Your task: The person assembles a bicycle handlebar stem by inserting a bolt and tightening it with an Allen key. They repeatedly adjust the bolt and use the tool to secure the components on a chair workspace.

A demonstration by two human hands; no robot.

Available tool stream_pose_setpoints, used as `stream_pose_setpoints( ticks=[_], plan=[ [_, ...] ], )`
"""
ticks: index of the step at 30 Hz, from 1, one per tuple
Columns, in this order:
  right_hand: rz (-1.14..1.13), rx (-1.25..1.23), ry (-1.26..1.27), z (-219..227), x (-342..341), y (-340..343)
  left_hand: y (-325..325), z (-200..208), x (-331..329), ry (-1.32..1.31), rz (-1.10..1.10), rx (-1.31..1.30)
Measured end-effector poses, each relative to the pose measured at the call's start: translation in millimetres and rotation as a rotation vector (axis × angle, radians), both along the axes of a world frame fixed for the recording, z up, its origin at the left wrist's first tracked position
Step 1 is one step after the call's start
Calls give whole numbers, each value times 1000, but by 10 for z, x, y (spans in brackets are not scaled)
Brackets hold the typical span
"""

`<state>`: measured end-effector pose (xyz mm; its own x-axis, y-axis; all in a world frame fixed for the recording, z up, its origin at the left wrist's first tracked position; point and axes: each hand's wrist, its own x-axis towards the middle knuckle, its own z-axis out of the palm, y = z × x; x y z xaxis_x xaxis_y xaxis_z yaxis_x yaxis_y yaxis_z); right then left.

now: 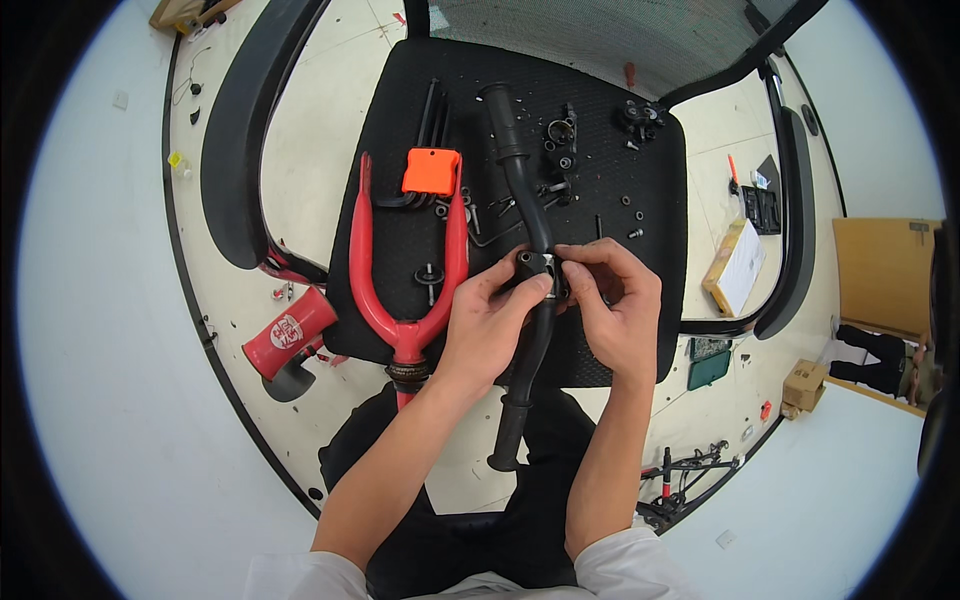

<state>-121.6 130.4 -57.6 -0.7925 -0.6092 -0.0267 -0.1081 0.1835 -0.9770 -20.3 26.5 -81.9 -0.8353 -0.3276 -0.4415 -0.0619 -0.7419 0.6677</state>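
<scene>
Working at the black clamp now, that's where all my attention goes: it sits around the middle of the black handlebar, the bar running up over the chair seat, lower grip out above the lap. Here's my left hand, closed on the clamp, thumb pressed to its face! And my right hand, thumb and forefinger close together at the clamp's other side; whether there's something small pinched between them, I cannot tell from out here. The step in hand, as I judge it, is fitting or freeing the clamp on the bar, and I can't call which. The next move, I'd say, calls for the left thumb holding firm while the right fingertips work finely, without letting the bar roll. Just left of it all, the red fork lies on the seat, with the orange holder of hex keys beside its arm. Over right, a loose bolt, and farther up, a cluster of dark metal parts. Down on the floor, well apart, a bare bike frame
</scene>
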Motion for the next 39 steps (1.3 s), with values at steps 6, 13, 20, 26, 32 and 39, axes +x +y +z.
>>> stream_pose_setpoints(
  ticks=[6,13,20,26,32,39],
  plan=[
    [-34,12,-71,35,19,-34,-4,21,-9,9,19,24],
    [-43,45,32,25,20,-34,-10,56,-17,25,6,38],
    [-56,55,100,1,34,-65,-6,32,-28,21,76,94],
    [-113,-31,-72,4,-60,-80,-27,57,9,7,59,74],
    [-91,200,262,-332,-257,-345,-95,79,121,36,50,-42],
    [-8,443,416,-447,-106,-545,-202,72,206,40,78,25]
  ],
)
